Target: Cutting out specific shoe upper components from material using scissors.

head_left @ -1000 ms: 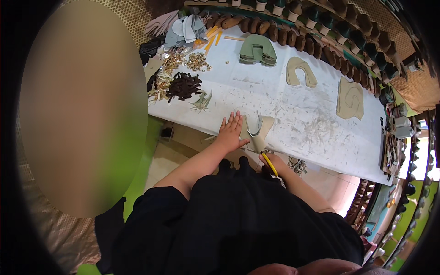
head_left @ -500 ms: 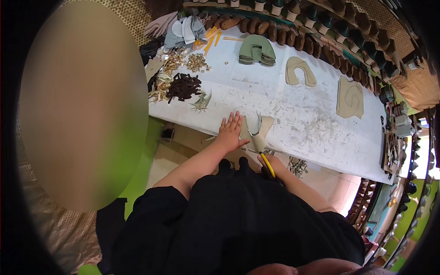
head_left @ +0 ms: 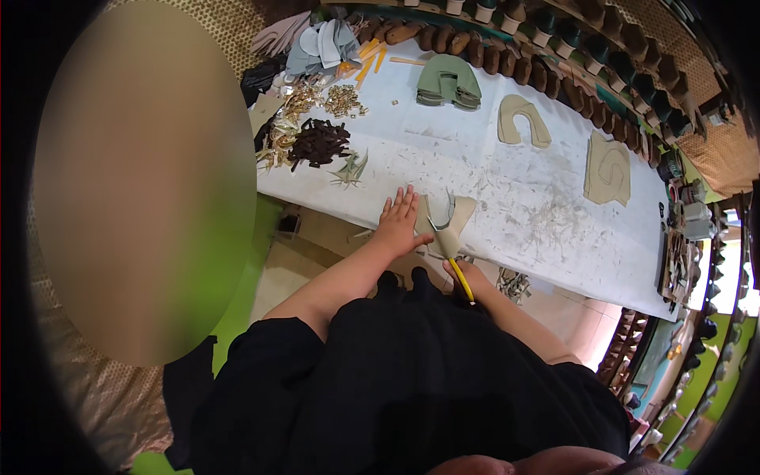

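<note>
At the near edge of the white-covered table, my left hand lies flat with its fingers spread, touching the left side of a beige material piece. That piece has a U-shaped gap along its far side, where a thin greyish strip stands up. Yellow-handled scissors are in my right hand, just past the near edge. Their blades reach up to the piece and the gap; how far they are apart is hard to tell. The handle and my body partly hide the right fingers.
Dark brown strips, small gold pieces and greenish scraps lie at the left. Farther back are stacked green U-shaped pieces, beige U-shaped pieces and a beige sheet. Shoe lasts line the back edge.
The view has shifted slightly. The yellow scissor handles look closer together, and the blades show more plainly at the beige piece. My left hand keeps its flat pose beside it.
</note>
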The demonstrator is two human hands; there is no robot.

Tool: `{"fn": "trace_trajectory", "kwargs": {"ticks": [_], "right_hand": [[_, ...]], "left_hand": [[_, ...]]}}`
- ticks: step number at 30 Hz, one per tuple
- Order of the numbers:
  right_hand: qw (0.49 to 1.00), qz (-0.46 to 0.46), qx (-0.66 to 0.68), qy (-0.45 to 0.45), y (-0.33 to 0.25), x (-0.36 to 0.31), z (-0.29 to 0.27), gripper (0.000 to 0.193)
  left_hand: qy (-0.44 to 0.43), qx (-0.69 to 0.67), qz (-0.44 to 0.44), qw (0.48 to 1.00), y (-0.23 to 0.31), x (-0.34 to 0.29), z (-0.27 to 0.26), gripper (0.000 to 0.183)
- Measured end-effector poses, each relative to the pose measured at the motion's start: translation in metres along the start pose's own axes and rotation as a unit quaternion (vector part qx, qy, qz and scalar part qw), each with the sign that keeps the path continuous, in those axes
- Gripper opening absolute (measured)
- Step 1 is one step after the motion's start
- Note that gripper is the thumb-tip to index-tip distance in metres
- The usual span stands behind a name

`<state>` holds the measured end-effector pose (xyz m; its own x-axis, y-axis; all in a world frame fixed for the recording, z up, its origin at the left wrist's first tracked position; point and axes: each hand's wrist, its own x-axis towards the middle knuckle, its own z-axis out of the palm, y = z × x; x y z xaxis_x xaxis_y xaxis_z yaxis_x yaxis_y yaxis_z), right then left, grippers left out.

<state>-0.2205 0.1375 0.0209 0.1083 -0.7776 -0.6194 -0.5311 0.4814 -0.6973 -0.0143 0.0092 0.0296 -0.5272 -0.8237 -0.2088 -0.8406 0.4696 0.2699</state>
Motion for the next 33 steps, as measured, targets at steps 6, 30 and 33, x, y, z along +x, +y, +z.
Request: {"fn": "trace_trajectory", "kwargs": {"ticks": [6,30,33], "right_hand": [[0.998,0.026,0.051,-0.035,-0.005,-0.003,0.001,0.062],[0.999,0.038,0.025,-0.014,-0.011,-0.009,0.011,0.071],[1.000,0.023,-0.009,0.003,-0.001,0.001,0.013,0.070]], "left_hand": [[0.039,-0.011,-0.008,0.999,0.000,0.002,0.010,0.093],[-0.011,0.013,-0.037,0.999,0.004,0.004,-0.003,0.104],[-0.019,0.020,-0.036,0.999,0.005,0.003,-0.005,0.106]]}}
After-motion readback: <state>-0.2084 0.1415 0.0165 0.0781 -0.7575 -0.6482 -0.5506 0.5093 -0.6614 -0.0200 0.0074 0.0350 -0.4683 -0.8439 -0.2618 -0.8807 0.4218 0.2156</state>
